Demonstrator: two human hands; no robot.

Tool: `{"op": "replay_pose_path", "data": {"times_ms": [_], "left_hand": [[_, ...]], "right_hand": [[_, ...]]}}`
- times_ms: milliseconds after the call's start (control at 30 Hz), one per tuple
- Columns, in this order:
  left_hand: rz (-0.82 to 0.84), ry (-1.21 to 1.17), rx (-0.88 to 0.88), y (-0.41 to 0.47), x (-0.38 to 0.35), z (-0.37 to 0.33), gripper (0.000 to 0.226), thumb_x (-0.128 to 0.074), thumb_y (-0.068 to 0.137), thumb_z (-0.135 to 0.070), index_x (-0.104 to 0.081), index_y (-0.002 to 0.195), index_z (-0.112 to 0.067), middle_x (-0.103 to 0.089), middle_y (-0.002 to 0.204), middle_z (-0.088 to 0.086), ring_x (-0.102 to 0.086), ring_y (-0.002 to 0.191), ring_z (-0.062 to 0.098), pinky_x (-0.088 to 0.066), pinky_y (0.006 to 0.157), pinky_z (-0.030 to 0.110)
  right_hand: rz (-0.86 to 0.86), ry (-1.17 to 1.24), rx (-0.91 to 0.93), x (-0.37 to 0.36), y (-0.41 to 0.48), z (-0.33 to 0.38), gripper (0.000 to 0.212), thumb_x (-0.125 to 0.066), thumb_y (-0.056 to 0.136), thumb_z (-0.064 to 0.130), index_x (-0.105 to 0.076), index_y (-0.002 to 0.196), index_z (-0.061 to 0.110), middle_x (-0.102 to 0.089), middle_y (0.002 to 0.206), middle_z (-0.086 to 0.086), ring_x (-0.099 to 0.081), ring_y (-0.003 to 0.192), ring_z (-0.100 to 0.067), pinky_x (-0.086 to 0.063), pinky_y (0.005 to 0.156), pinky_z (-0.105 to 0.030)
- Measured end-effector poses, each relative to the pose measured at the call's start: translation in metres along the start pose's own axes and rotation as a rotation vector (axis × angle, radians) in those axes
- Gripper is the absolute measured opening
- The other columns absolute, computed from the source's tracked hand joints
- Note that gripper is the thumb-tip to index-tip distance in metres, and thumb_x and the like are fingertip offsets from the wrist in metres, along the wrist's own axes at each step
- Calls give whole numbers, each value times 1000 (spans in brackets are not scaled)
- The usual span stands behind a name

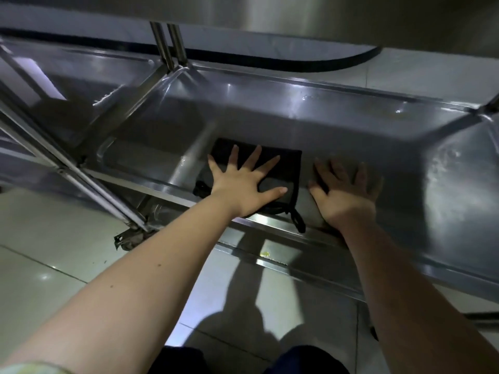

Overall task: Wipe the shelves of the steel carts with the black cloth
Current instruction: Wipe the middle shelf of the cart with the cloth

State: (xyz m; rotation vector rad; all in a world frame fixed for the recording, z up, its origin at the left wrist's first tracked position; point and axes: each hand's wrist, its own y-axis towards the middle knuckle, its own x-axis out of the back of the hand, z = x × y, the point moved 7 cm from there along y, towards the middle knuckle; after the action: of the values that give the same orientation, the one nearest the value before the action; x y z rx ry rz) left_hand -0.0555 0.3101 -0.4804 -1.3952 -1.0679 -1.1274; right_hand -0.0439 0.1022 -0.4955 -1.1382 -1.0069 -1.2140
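A black cloth [286, 160] lies flat on the lower shelf [351, 136] of a steel cart, close to the shelf's near rim. My left hand [243, 182] presses on the cloth with its fingers spread and straight. A black loop of the cloth [297, 220] hangs over the rim. To the right of the cloth, my right hand [345, 187] rests flat on the bare steel, fingers straight and slightly blurred.
A second steel cart shelf [89, 85] adjoins on the left, with upright posts [168, 44] between the two. An upper shelf [297, 14] overhangs at the top. Pale floor tiles [54, 260] lie below, and my knees [243, 360] show at the bottom edge.
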Motion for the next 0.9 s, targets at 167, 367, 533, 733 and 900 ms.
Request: {"op": "replay_pose_path", "data": {"times_ms": [167,367,533,733,900], "left_hand": [[34,-13,-40,0,1,1,74,-16,79,-88,6,145,-62,12,162,-15,16,148,34,12,105,74],[41,-67,-83,10,13,56,76,-20,78,-89,4,145,-62,10,161,-22,13,150,22,11,110,69],[34,-24,-65,10,17,86,77,-20,81,-86,5,148,-58,10,163,-14,13,149,29,14,110,68],[-6,-59,19,14,14,65,71,-14,85,-82,4,148,-56,16,163,-6,23,143,47,15,100,77],[-10,-61,24,27,6,76,78,-16,77,-89,5,146,-60,19,162,-10,28,141,46,18,96,78]], "right_hand": [[-2,13,-53,3,-2,4,55,-29,95,61,-15,148,54,-5,161,19,4,149,-33,5,116,-60],[53,57,-213,14,13,22,48,-30,98,52,-30,145,39,-16,160,9,-4,146,-42,-1,111,-70],[-44,54,-9,16,45,103,51,-32,101,40,-20,151,38,-14,162,10,-6,148,-36,-6,114,-64],[-119,95,83,17,79,130,51,-33,102,25,-26,152,31,-22,161,4,-11,149,-27,-5,118,-53],[-176,255,36,14,97,118,43,-37,102,25,-42,145,28,-36,155,0,-22,146,-26,-9,118,-49]]}}
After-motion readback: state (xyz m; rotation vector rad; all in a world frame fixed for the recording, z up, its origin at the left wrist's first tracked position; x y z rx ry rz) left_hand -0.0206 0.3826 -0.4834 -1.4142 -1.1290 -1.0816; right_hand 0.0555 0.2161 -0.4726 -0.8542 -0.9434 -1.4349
